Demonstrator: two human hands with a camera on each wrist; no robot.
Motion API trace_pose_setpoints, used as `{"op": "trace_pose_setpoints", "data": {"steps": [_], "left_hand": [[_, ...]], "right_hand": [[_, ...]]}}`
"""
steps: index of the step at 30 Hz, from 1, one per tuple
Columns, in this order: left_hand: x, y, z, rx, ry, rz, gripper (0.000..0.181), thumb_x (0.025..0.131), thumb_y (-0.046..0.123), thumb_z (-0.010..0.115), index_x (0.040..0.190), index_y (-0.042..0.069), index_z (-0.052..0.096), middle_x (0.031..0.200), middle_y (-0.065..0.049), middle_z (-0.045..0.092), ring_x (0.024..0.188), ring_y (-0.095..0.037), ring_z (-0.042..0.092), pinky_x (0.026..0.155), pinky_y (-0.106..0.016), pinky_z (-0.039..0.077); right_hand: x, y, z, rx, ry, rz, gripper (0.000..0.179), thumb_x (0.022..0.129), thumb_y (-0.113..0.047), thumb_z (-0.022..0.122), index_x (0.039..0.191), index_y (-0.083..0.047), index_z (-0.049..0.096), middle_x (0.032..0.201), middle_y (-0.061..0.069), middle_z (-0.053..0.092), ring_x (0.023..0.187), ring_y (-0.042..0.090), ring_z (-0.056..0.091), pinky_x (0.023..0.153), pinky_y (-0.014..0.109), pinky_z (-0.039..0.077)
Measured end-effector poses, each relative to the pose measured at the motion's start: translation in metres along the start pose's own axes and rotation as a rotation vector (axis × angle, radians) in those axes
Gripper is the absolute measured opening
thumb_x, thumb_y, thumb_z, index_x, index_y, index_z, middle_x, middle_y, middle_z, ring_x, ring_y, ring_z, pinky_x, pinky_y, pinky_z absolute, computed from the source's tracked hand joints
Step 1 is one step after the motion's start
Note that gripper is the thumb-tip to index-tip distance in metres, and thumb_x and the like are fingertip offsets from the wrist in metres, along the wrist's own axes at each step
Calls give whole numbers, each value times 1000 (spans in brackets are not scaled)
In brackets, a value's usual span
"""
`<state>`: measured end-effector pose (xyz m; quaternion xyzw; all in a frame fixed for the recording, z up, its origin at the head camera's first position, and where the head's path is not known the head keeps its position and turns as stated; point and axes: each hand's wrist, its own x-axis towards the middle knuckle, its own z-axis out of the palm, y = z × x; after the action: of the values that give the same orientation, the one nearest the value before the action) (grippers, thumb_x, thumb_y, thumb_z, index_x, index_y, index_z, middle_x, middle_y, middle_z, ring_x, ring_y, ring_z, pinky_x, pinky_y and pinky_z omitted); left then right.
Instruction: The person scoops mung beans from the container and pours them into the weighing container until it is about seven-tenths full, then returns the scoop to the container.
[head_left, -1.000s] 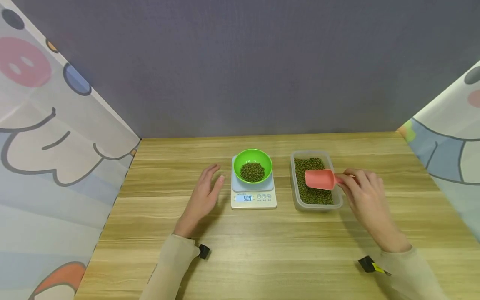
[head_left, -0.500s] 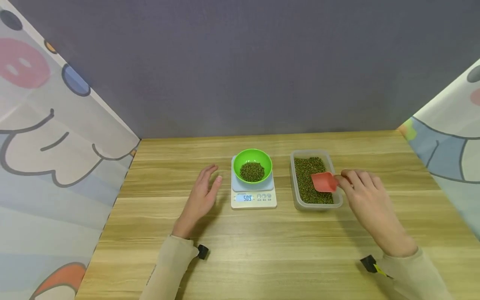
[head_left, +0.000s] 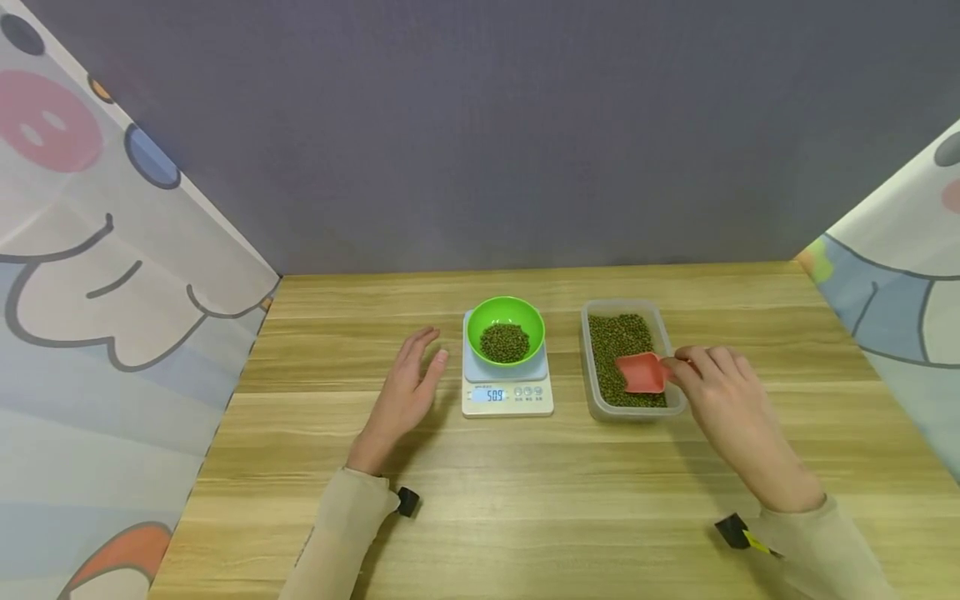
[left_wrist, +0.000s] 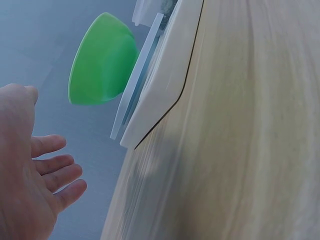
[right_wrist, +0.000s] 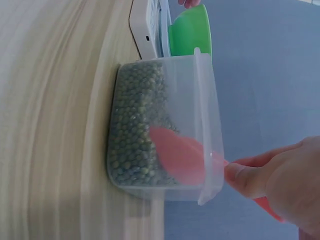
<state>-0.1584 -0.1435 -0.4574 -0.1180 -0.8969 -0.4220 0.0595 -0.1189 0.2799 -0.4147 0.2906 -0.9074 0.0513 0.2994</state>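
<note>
My right hand (head_left: 723, 400) pinches the handle of a pink scoop (head_left: 641, 372), whose bowl is down inside a clear plastic box (right_wrist: 207, 130) of mung beans (head_left: 617, 337). In the right wrist view the scoop's tip (right_wrist: 162, 137) meets the top of the beans, seen through the box wall. A green bowl (head_left: 504, 312) with a small heap of mung beans (head_left: 504, 343) sits on a white kitchen scale (head_left: 507, 408) that reads 50.9. My left hand (head_left: 405, 387) hovers left of the scale, fingers loosely spread and holding nothing; in the left wrist view it is apart from the bowl.
The wooden table (head_left: 487, 517) meets a grey panel (head_left: 525, 150) along its back edge. Cartoon-printed panels (head_left: 90, 400) stand at the left and right sides. A narrow gap separates the scale from the box.
My right hand has lowered and tilted the scoop from above the beans down into the box. The left hand has stayed nearly still, and the scale's reading is the same.
</note>
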Motion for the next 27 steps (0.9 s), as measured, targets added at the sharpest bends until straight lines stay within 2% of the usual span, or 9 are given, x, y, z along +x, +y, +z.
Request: {"op": "trace_pose_setpoints", "data": {"steps": [2,8,12,27], "left_hand": [[0,0,0,2,0,3,57,111,39,42,152,-1,44,159,-22,41,146,-41,40,118,-60,36],[1,1,1,4,1,6,57,111,39,42,152,0,45,158,-22,41,146,-41,41,118,-59,36],[1,2,1,4,-3,8,57,111,39,42,153,0,44,159,-22,41,146,-40,40,119,-59,35],[1,4,1,5,-13,6,58,111,39,42,154,0,42,160,-21,40,147,-40,39,120,-60,33]], "right_hand": [[-1,2,2,28,16,20,67,112,-41,24,104,5,71,98,19,66,85,39,57,77,53,47],[-3,3,7,90,56,56,65,111,-45,30,101,3,74,96,17,68,83,38,57,72,50,46],[-2,3,10,106,71,61,64,112,-45,32,100,1,75,95,16,69,82,37,58,67,48,43],[-4,5,16,176,102,63,59,111,-43,38,100,1,76,94,13,69,80,33,55,66,44,40]]}}
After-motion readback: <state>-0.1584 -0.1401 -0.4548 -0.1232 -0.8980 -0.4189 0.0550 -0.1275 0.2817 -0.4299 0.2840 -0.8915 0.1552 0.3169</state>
